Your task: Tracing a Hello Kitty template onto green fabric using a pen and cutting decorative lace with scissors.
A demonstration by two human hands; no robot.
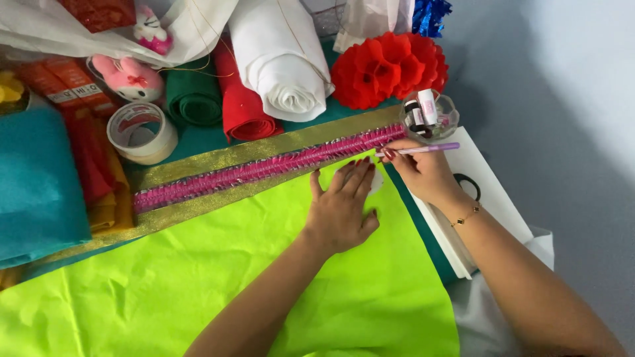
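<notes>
**Head view: pen held over lime-green fabric beside a pink and gold trim**

Head view looks down on a table crowded with craft materials. The left hand [342, 208] is laid flat on the lime-green fabric [218, 291], its fingers straight, close together and pressed down; a small white shape [377, 182] is partly seen under the fingertips, and what it is cannot be told. The right hand [420, 173] is closed in a writing grip on a lilac pen [426, 149], whose tip is pointed towards the white shape at the fabric's upper edge. A thin gold bracelet [466, 215] is worn on the right wrist.

Just beyond the hands, a long gold band [198, 165] topped with a pleated pink ribbon [264, 168] is stretched slantwise across the table, touching the green fabric's edge. Behind it are seen a roll of clear tape [141, 132], rolled felt in green [193, 99], red [241, 109] and white [281, 59], and a red paper flower [387, 66]. A small clear jar [428, 116] stands near the pen's far end. Folded teal cloth [36, 185] lies at the left, and a white board [493, 192] lies under the right forearm.
</notes>
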